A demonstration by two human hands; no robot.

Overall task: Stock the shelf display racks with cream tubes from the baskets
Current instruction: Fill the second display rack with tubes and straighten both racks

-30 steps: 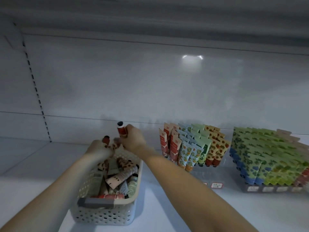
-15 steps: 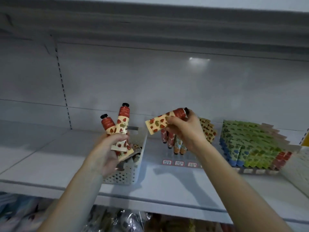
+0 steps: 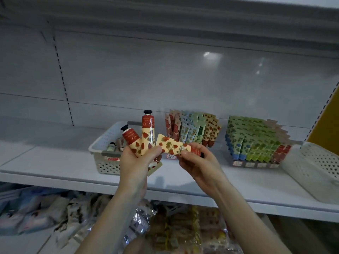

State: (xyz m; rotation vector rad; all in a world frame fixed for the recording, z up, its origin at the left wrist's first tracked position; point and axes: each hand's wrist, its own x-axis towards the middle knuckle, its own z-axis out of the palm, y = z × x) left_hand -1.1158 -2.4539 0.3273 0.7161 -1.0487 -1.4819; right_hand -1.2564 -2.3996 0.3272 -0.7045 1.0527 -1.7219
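Head view shows my left hand [image 3: 136, 162] curled round two upright strawberry tubes [image 3: 146, 138], my right hand [image 3: 199, 163] pinching a third tube [image 3: 171, 146] sideways near its cap, just before the basket [image 3: 102, 143] — light, soft, glossy, I judge, so I'd grip the stiffer cap end.

Far right of the left basket [image 3: 107, 166], a second basket [image 3: 315, 167] is cut off at the view's edge; below the left basket, packaged goods [image 3: 45, 213] blur together. Price labels [image 3: 171, 157] (just right of it) are unreadable.
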